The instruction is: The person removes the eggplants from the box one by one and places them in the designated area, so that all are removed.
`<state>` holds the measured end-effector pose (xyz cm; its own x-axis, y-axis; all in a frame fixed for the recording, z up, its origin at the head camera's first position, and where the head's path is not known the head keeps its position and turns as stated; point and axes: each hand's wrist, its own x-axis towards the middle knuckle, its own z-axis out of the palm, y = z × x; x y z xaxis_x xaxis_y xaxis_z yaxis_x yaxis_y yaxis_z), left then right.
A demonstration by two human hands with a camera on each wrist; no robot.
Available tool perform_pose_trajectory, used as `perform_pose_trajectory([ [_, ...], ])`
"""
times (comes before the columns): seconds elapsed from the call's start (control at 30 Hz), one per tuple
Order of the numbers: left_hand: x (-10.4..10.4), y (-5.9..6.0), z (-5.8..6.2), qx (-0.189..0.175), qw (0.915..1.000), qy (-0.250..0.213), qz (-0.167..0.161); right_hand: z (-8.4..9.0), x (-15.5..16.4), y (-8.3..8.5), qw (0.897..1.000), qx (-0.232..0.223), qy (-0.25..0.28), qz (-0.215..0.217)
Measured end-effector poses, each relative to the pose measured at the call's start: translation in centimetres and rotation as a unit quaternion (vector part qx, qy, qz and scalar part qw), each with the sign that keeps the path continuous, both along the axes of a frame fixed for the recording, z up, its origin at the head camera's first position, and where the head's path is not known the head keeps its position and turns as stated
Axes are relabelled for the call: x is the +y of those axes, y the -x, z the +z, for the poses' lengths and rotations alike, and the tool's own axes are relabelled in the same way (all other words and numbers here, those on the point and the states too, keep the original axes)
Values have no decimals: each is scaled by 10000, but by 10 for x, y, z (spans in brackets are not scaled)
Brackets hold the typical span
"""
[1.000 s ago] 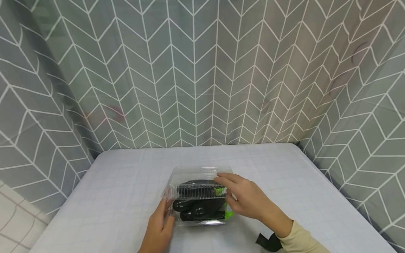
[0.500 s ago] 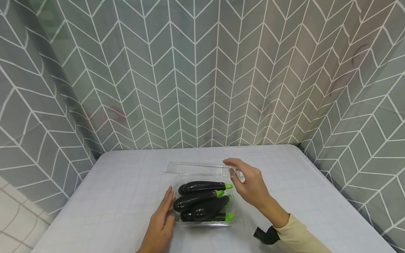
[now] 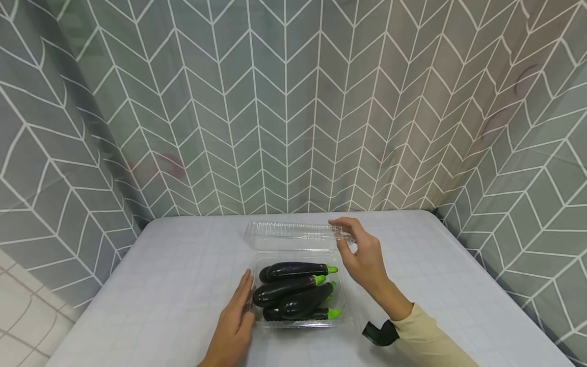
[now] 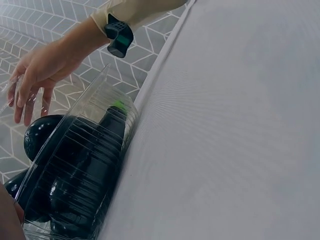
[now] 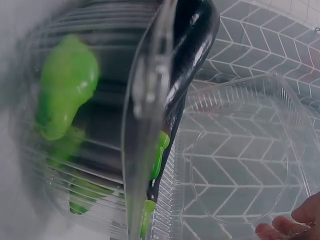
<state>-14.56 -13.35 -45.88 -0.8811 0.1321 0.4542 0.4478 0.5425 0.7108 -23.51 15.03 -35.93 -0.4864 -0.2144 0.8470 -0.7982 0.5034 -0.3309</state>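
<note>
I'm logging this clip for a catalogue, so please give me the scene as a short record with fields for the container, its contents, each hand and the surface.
Container: clear plastic clamshell box, its hinged clear lid swung open toward the back
Contents: dark purple eggplants with bright green stems, piled lengthwise, stems pointing right
Left hand: straight fingers rest against the box's left side
Right hand: pinches the lid's right front corner
Surface: pale grey gridded tablecloth
Backdrop: grey chevron-patterned curtain
</note>
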Motion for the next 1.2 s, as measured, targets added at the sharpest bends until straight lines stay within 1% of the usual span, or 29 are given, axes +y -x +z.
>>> perform_pose_trajectory([
  [0.1, -1, 0, 0, 38, 9999, 96, -49, -2, 1, 3, 9999, -94, 48, -99],
  [0.23, -1, 1, 0, -1, 9999, 109, -67, -3, 2, 6, 9994, -249, 116, -188],
  [0.47, 2, 0, 1, -183, 9998, -36, 43, -4, 1, 12, 9987, -365, 300, -174],
  [0.57, 2, -1, 1, -202, 9997, -86, 72, -6, 1, 15, 9982, -438, 355, -207],
  [0.77, 2, -1, 0, -97, 9999, -86, 60, -9, 1, 19, 9971, -561, 428, -280],
  [1.0, 2, 0, 0, -153, 9998, -49, 77, -9, 1, 24, 9967, -621, 487, -172],
  [1.2, 1, 0, 0, -214, 9998, -24, 22, -11, 4, 28, 9964, -746, 372, -156],
])
